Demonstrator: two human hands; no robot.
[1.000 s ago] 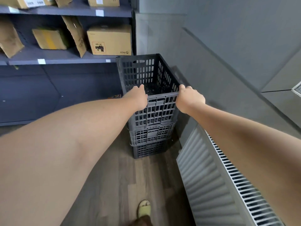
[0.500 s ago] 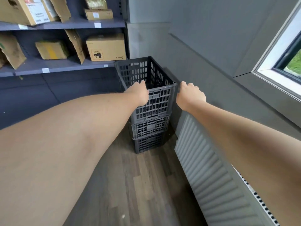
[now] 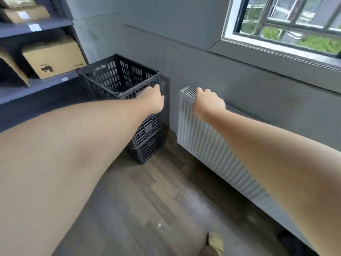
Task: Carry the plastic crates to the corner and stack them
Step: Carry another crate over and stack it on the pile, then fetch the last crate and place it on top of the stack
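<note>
- Left of the left hand (image 3: 154, 100), a shelf (image 3: 46, 84) with a box (image 3: 53, 56) closes one side of the corner, which is likely why the crates tuck in beside it.
- At that hand's fingertips stands the stack (image 3: 147, 137), three high on the floor (image 3: 147, 200), with the wall (image 3: 184, 58) just behind. The top crate (image 3: 118, 76) sits square on the others, so the stacking looks done.
- The left hand reaches the top crate's near rim. Its fingers are hidden behind the knuckles, so I cannot tell whether it grips or only touches.
- Right of the stack, the right hand (image 3: 207, 103) hangs clear, fingers curled on nothing, before the radiator (image 3: 212, 150).
- Half a second ago both hands were at the rim. The right has since come off, and the view has swung toward the window (image 3: 287, 19).
</note>
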